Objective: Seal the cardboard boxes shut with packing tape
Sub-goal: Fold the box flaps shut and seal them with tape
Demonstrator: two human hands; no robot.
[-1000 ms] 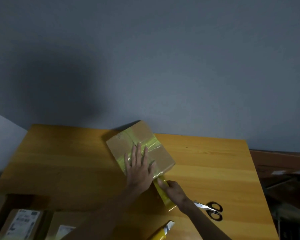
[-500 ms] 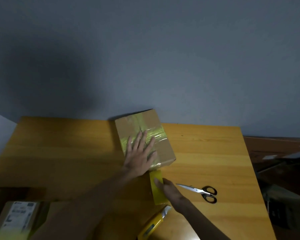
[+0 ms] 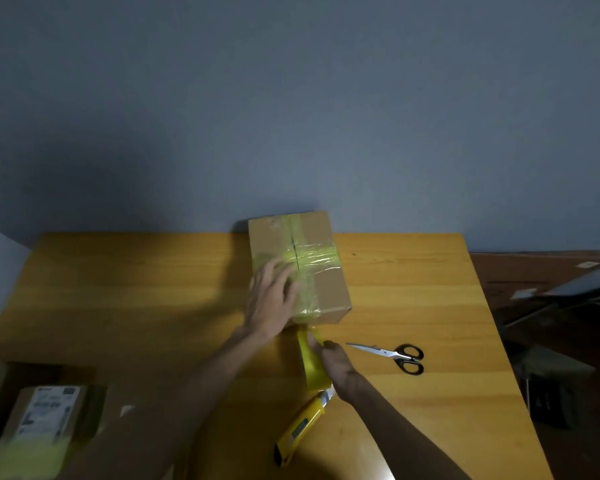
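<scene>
A cardboard box (image 3: 329, 292) sits at the far edge of the table (image 3: 118, 306). The left hand (image 3: 272, 299) rests on the left of its top. Just before its near end, the right hand (image 3: 336, 367) holds a tape roll (image 3: 312, 365). Scissors (image 3: 395, 356) lie to the right of that hand. A utility knife (image 3: 302, 427) lies nearer, beside the wrist. A labelled box (image 3: 45, 420) lies at the near left.

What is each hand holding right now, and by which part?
The right hand grips the yellow tape roll by its right side, just in front of the cardboard box. The left hand holds nothing; it rests on the box's top.
</scene>
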